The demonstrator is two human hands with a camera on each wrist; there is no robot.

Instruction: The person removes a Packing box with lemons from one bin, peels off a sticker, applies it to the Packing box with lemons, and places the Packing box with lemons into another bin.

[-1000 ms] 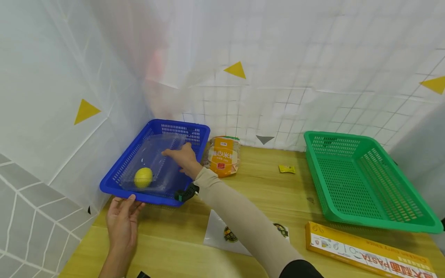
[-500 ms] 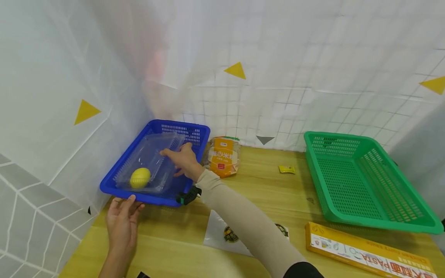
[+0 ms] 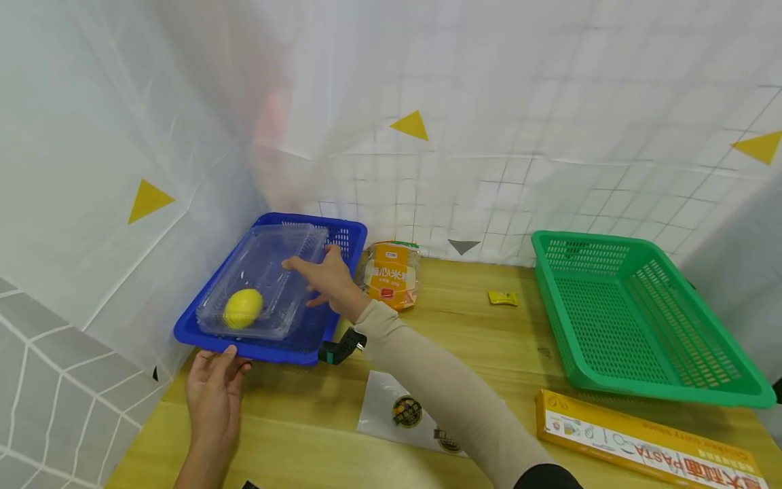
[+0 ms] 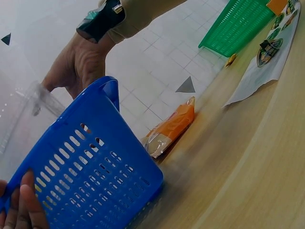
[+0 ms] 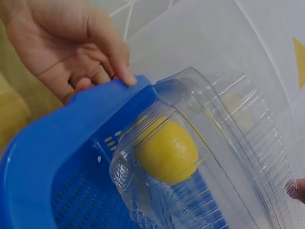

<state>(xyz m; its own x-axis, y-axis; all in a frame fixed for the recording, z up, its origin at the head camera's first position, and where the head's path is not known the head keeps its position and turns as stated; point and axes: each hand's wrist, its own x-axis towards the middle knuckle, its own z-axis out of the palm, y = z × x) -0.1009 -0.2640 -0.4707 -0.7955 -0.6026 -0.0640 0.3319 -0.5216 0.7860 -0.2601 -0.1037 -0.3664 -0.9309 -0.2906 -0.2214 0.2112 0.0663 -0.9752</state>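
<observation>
A clear plastic clamshell box (image 3: pixel 269 258) with a yellow lemon (image 3: pixel 243 308) inside it is in the blue basket (image 3: pixel 244 350) at the left. My right hand (image 3: pixel 330 278) holds the box by its right side, thumb over the top and fingers spread down beside it. One fingertip (image 5: pixel 298 189) shows at the box's edge in the right wrist view. My left hand (image 3: pixel 214 394) grips the basket's front rim, the thumb on top and the other fingers curled below. In the left wrist view, the basket's perforated wall hides the lower part of the box.
An orange-labelled food packet (image 3: pixel 391 275) stands right of the blue basket. Farther right lie a small yellow sachet (image 3: pixel 502 298) and a green basket (image 3: pixel 611 394). A yellow pasta box (image 3: pixel 647 441) and a white sheet with round stickers (image 3: pixel 385 407) lie nearer the front.
The clear box, with the lemon in it, has shifted left and risen somewhat in the blue basket, my right hand moving with it. My left hand stays at the rim.
</observation>
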